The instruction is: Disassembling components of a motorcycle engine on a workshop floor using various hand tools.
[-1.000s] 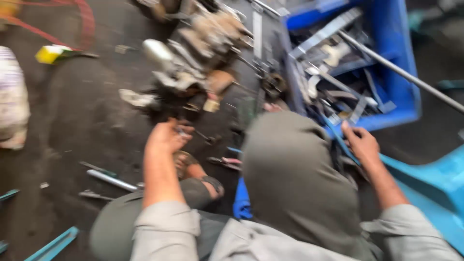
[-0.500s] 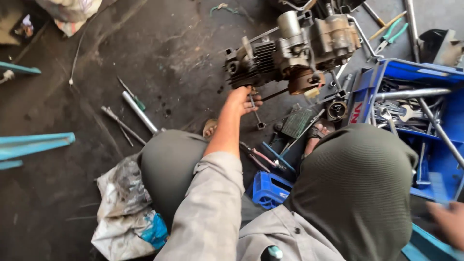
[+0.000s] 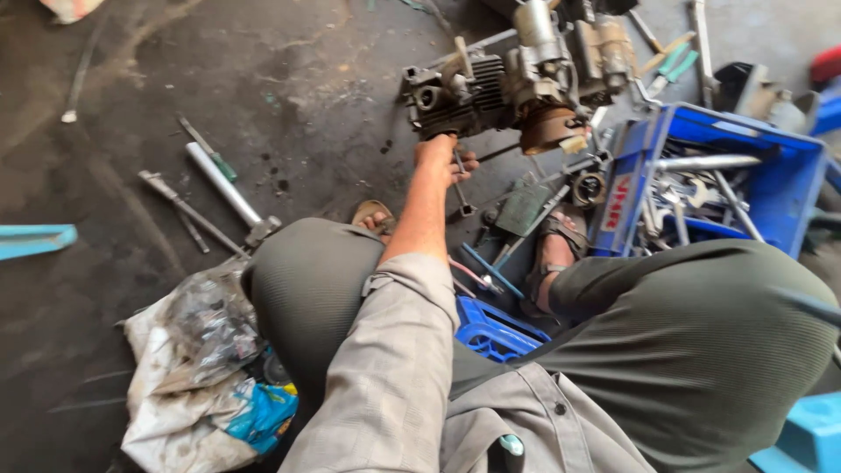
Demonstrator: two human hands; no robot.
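My left hand [image 3: 444, 158] reaches forward to the near side of a greasy small engine [image 3: 512, 83] lying on the dark floor. Its fingers are closed round a thin metal rod tool [image 3: 461, 191] whose end points down toward the floor. My right hand is out of view. I am squatting: my knees in olive trousers fill the lower frame and my sandalled feet [image 3: 552, 254] rest just short of the engine.
A blue crate [image 3: 793, 162] full of spanners and metal bars stands to the right of the engine. Loose tools [image 3: 223, 184] lie on the floor at left. A crumpled plastic bag with rags [image 3: 201, 368] sits by my left knee. A low blue stool [image 3: 495, 331] is beneath me.
My left hand has reached up to the engine with the rod tool in it. My right hand, at the blue crate a second ago, has left the view, which swung left.
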